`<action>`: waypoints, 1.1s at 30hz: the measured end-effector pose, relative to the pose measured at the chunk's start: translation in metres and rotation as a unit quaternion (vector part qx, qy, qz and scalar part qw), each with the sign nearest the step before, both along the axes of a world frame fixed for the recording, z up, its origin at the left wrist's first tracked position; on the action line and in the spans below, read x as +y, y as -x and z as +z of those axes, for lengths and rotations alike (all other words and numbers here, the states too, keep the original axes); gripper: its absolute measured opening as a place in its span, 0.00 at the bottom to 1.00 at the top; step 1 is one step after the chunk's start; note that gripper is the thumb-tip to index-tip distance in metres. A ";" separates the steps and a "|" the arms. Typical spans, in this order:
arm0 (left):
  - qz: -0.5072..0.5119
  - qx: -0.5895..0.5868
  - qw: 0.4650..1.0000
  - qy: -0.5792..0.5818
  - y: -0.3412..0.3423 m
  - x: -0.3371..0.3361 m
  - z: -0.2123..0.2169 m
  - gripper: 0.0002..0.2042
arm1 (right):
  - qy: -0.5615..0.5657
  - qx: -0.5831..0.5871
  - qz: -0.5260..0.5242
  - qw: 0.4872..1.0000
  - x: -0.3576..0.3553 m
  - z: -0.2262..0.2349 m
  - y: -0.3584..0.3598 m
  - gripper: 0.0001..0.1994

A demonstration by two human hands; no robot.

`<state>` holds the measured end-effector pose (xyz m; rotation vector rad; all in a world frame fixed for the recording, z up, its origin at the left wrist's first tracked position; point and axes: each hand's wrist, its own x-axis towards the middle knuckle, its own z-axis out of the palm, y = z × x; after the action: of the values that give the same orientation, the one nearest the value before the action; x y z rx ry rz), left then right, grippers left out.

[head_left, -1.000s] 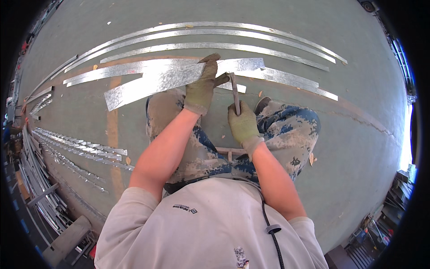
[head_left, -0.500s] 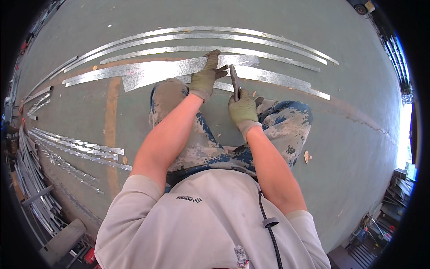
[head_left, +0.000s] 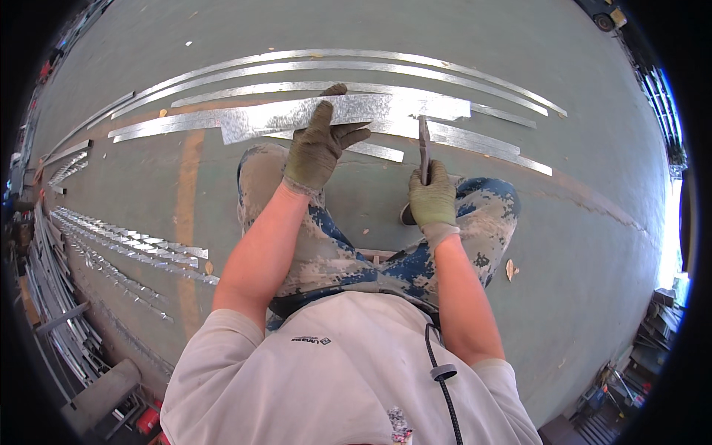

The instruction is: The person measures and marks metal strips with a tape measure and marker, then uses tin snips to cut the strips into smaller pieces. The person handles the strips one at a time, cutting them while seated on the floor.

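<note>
**A:** Left hand is flat on the wide galvanised strip, fingers spread, thumb hooked toward the far edge; that grip is open, pressing down, not closed round anything; the strip lies on the floor, just beyond the person's knees.

**B:** And the right hand?

**A:** Fist closed on the handle of a dark hand tool, snips by the look of it though I can't tell the blades; the tool points away from the body, its tip meeting the near edge of the strip, right of the left hand.

**B:** So which way does the strip run?

**A:** Long axis left to right across the view, bowed only by the lens; the tool stands nearly square to it; that crossing is what matters here; the left hand pins the strip near its middle, the tool sits toward its right part, with the ragged right end farther right again.

**B:** Anything else about?

**A:** Narrower metal strips lie parallel on the far side, more slivers just near of the wide one; a stack of thin offcuts sits well apart on the left, beside an orange floor line.
</note>
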<state>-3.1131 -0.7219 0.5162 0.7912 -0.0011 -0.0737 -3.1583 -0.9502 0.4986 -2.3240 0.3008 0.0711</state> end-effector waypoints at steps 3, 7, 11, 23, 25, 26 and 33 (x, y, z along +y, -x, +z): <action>-0.017 0.020 0.999 0.041 0.001 0.004 -0.002 0.26 | 0.027 -0.008 0.018 0.999 -0.007 0.002 -0.001 0.11; 0.002 0.053 0.998 0.039 0.000 0.000 -0.003 0.25 | 0.072 -0.010 0.034 0.997 -0.015 -0.012 -0.001 0.19; 0.011 0.072 0.997 0.036 -0.001 -0.003 -0.005 0.25 | -0.033 0.119 0.047 0.991 -0.020 -0.008 0.006 0.25; -0.062 0.053 0.985 0.153 -0.007 -0.010 0.004 0.34 | -0.262 0.175 0.163 0.935 0.044 0.026 0.023 0.24; -0.063 0.047 0.985 0.154 -0.005 -0.009 0.002 0.33 | -0.255 0.176 0.171 0.935 0.046 0.027 0.022 0.24; -0.062 0.045 0.985 0.153 -0.004 -0.009 0.003 0.33 | -0.252 0.176 0.175 0.935 0.047 0.027 0.022 0.24; -0.057 0.050 0.989 0.129 -0.001 -0.012 0.012 0.31 | -0.253 0.174 0.155 0.939 0.048 0.028 0.021 0.23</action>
<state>-3.1119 -0.7342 0.5282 0.5282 0.0375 -0.2179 -3.1796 -0.9019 0.5263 -1.8136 0.0709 0.6463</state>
